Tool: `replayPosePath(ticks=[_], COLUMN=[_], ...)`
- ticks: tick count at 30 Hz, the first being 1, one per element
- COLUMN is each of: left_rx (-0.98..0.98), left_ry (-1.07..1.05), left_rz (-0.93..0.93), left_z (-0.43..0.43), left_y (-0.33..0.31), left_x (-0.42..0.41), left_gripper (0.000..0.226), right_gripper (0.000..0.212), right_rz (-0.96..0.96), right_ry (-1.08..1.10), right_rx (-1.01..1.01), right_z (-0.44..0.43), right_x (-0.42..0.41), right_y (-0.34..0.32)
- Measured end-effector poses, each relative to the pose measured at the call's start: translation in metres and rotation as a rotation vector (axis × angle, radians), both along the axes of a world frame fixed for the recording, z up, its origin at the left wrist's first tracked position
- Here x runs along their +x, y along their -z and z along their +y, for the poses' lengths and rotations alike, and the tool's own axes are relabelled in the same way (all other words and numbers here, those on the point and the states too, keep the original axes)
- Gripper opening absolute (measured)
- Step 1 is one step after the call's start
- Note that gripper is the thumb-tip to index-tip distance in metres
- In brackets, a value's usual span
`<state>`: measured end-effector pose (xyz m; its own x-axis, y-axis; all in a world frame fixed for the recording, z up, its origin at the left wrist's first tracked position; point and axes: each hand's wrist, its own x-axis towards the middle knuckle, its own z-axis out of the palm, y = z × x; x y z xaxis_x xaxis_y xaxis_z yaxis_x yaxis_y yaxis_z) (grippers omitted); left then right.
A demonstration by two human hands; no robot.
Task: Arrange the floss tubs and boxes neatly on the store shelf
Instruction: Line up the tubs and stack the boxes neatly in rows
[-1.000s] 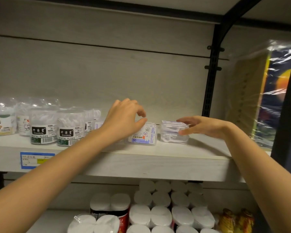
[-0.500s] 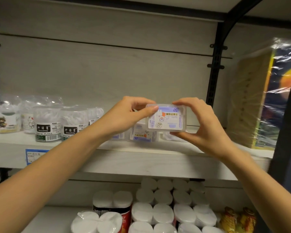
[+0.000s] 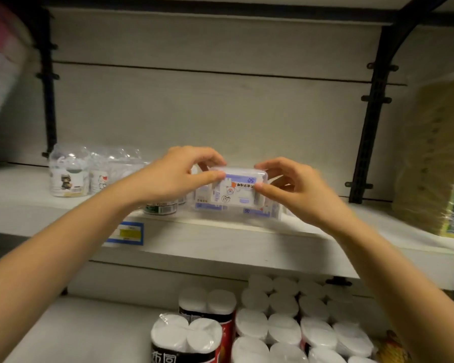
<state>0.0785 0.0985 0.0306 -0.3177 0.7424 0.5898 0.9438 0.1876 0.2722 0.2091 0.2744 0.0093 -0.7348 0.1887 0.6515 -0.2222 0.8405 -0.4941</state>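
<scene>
Since a moment ago both hands, left hand (image 3: pixel 177 174) and right hand (image 3: pixel 294 188), have carried the floss box (image 3: pixel 238 191) lower toward the shelf (image 3: pixel 220 239), fingers pinching its ends with the label upside down; turning it upright before setting it down would help.

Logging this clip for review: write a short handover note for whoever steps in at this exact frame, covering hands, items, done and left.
Left hand and right hand both pinch one clear floss box, held above the shelf with its label upside down.
More floss boxes sit on the shelf just behind it; the floss tubs stand in a group to the left.
Done: tubs grouped.
Left: turn the held box upright and set it in line with the others.
</scene>
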Motion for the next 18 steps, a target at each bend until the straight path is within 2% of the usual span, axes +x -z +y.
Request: replayPosePath(ticks=[3, 7, 9, 11, 12, 15, 18], left_rx=[-0.057, -0.061, 0.053, 0.163, 0.172, 0.094, 0.205], left_ry=[-0.067, -0.082, -0.052, 0.054, 0.090, 0.131, 0.128], left_rz=[0.077, 0.051, -0.144, -0.424, -0.504, -0.521, -0.481], left_z=[-0.010, -0.013, -0.011, -0.011, -0.011, -0.012, -0.015], left_y=[0.003, 0.003, 0.006, 0.012, 0.016, 0.025, 0.022], left_x=[-0.002, -0.003, -0.002, 0.000, 0.000, 0.000, 0.002], left_gripper=[0.033, 0.032, 0.027, 0.027, 0.029, 0.037, 0.052], right_gripper=[0.029, 0.030, 0.034, 0.046, 0.049, 0.045, 0.049], right_rz=[-0.003, 0.103, 0.151, 0.081, 0.012, -0.108, -0.142], right_ry=[-0.026, -0.110, -0.146, -0.180, -0.200, -0.220, -0.199], right_rx=[0.005, -0.045, -0.166, -0.296, -0.323, -0.238, -0.080], right_z=[-0.004, -0.012, -0.016, -0.018, -0.018, -0.020, -0.018], right_x=[-0.015, -0.022, -0.024, -0.024, -0.024, -0.022, -0.018], right_y=[0.008, 0.000, -0.005, -0.005, -0.003, 0.001, -0.010])
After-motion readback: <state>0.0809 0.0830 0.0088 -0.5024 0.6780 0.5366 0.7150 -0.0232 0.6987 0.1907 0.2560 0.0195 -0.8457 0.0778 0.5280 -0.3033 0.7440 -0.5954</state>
